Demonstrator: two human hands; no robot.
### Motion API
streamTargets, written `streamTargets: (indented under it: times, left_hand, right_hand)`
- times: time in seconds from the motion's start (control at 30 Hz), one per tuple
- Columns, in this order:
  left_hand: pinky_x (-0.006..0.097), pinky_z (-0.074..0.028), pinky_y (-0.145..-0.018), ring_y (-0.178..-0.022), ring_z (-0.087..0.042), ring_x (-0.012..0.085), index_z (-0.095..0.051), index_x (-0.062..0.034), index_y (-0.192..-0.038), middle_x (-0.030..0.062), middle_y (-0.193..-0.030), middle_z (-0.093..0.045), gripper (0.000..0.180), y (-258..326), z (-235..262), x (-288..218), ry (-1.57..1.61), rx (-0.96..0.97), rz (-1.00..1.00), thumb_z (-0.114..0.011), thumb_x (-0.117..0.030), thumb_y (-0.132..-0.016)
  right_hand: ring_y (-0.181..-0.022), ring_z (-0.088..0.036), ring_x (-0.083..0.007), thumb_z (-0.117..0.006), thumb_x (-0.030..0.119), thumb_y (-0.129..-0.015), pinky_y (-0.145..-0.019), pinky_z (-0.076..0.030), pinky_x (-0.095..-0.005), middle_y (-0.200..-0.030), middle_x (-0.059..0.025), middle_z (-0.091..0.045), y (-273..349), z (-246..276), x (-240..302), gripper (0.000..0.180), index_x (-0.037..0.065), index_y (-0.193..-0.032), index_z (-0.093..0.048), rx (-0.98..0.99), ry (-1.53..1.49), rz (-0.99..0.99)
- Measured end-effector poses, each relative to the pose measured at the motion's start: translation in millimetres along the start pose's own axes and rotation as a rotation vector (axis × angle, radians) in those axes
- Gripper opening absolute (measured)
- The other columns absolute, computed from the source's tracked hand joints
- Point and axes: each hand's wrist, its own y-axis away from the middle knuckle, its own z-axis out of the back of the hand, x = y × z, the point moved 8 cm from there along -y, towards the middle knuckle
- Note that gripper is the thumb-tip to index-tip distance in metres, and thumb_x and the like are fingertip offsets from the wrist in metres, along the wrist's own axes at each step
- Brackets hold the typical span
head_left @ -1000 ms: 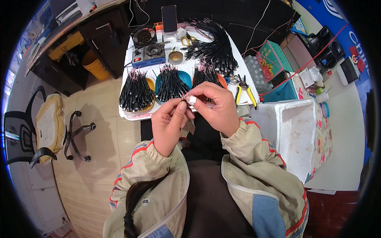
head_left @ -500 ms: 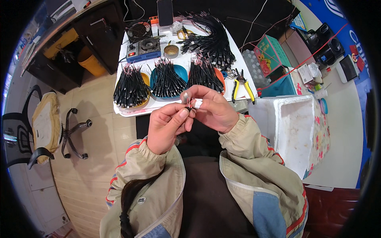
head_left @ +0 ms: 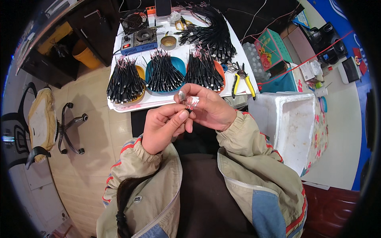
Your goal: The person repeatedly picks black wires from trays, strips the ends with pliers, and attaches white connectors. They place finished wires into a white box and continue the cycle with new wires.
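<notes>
Both arms come up from the bottom of the picture and bend in, so the two hands meet in the middle, in front of the chest. The left hand (head_left: 162,127) is curled, with its thumb and first finger pinched tight together at the tips. The right hand (head_left: 210,109) sits just beside it, a little higher, and its fingers are bent in too, pinching close (the fingertips of both hands almost touch). The right thumb points up. Both wrists are bent a little toward each other. Tan sleeves with striped cuffs cover both forearms down to the wrists.
</notes>
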Motion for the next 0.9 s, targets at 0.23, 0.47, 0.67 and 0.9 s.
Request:
streamTargets:
  times: [0.23,0.47,0.67,0.9]
  left_hand:
    - [0.018,-0.03,-0.048,-0.052,-0.039,0.005,-0.061,0.0072,-0.101,0.0085,-0.075,-0.063,0.021,-3,4,5,0.096,-0.044,0.085,-0.048,-0.008,-0.097]
    - [0.018,-0.034,-0.053,-0.057,-0.04,0.0053,-0.061,0.0077,-0.107,0.011,-0.079,-0.064,0.024,0,8,2,-0.022,-0.103,0.051,-0.048,-0.009,-0.098]
    - [0.018,-0.037,-0.055,-0.058,-0.042,0.0049,-0.062,0.0073,-0.107,0.0098,-0.082,-0.065,0.022,8,13,-3,-0.187,-0.129,0.049,-0.049,-0.008,-0.097]
    - [0.018,-0.034,-0.047,-0.052,-0.042,0.002,-0.064,0.0044,-0.096,0.003,-0.071,-0.062,0.018,9,22,4,-0.221,-0.198,0.119,-0.052,-0.009,-0.096]
  right_hand:
    - [-0.065,-0.064,-0.0198,-0.058,0.014,-0.093,-0.059,-0.053,-0.0298,-0.091,-0.0066,-0.056,-2,7,1,0.022,0.002,-0.108,-0.047,-0.027,0.114,-0.043]
    - [-0.083,-0.059,-0.0121,-0.062,0.012,-0.09,-0.071,-0.05,-0.025,-0.097,-0.0036,-0.055,1,9,18,0.027,0.003,-0.111,-0.048,-0.156,0.399,0.11]
    - [-0.093,-0.05,-0.0086,-0.065,0.015,-0.089,-0.079,-0.044,-0.0236,-0.103,-0.0013,-0.052,5,5,19,0.033,0.005,-0.116,-0.048,-0.23,0.636,0.251]
    - [-0.092,-0.049,-0.0099,-0.057,0.015,-0.095,-0.079,-0.045,-0.0248,-0.103,-0.004,-0.05,7,16,3,0.029,0.004,-0.119,-0.045,-0.328,0.801,0.314]
